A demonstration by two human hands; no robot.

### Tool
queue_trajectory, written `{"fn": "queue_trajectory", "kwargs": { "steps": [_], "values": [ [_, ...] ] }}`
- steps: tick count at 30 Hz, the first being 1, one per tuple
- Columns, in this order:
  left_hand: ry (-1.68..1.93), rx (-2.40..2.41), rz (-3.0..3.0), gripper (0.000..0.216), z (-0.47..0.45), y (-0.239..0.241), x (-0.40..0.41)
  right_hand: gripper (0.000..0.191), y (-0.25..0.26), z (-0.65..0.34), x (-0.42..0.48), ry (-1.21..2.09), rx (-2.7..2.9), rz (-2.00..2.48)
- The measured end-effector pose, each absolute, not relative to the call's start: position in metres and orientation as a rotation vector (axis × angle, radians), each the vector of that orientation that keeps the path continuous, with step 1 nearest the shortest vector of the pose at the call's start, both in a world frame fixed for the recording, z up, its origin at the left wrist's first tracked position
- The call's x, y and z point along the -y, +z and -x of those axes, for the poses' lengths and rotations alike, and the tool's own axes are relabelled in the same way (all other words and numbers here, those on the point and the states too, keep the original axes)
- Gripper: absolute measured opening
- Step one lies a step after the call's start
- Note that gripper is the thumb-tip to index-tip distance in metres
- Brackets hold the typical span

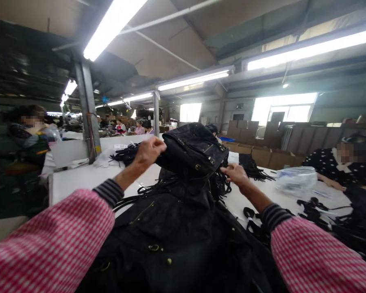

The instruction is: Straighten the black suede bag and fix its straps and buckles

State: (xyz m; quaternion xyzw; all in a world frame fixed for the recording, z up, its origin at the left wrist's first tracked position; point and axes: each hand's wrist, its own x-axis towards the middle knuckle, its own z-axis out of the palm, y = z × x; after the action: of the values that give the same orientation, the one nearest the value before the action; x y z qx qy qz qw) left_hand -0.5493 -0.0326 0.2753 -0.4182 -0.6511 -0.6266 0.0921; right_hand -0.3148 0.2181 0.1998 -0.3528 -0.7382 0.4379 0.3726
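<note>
A black bag [189, 158] with brass studs and rings stands raised in front of me, on a heap of more black bags [171, 236]. My left hand [149, 151] pinches the bag's top left edge. At the bag's right side, my right hand [237, 174] touches it, fingers reaching into the black straps [221, 183] that hang there. Both my sleeves are pink checked with striped cuffs.
Loose black straps [126, 154] lie on the white table [79, 179]. A clear plastic bag [295, 179] sits right. One person [347, 167] works at the right, another person [30, 138] at the left. A steel post [88, 114] stands behind; cardboard boxes [262, 154] line the back.
</note>
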Motion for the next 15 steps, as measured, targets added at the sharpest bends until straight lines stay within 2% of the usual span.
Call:
{"fn": "queue_trajectory", "kwargs": {
  "steps": [2, 4, 7, 9, 11, 15],
  "values": [
    [-1.332, 2.292, 1.769, 0.030, 0.527, 0.183, 0.049, 0.025, 0.154, 0.301, -0.202, 1.184, 2.008, 0.888],
    [-0.881, 2.433, 2.083, 0.043, 0.500, 0.098, 0.067, 0.022, 0.104, 0.273, -0.178, 1.175, 2.254, 0.740],
    [-0.530, 2.458, 2.134, 0.045, 0.475, 0.023, 0.085, 0.019, 0.046, 0.229, -0.142, 0.737, 2.569, 0.399],
    [-0.531, 2.493, 2.108, 0.045, 0.474, 0.012, 0.087, 0.016, 0.025, 0.213, -0.127, 0.433, 2.696, 0.331],
    [-0.683, 2.516, 2.096, 0.043, 0.478, 0.023, 0.085, 0.015, 0.017, 0.211, -0.120, 0.256, 2.773, 0.340],
    [-1.156, 2.508, 2.173, 0.049, 0.473, 0.064, 0.085, 0.022, 0.022, 0.220, -0.124, 0.220, 2.822, 0.327]
  ]
}}
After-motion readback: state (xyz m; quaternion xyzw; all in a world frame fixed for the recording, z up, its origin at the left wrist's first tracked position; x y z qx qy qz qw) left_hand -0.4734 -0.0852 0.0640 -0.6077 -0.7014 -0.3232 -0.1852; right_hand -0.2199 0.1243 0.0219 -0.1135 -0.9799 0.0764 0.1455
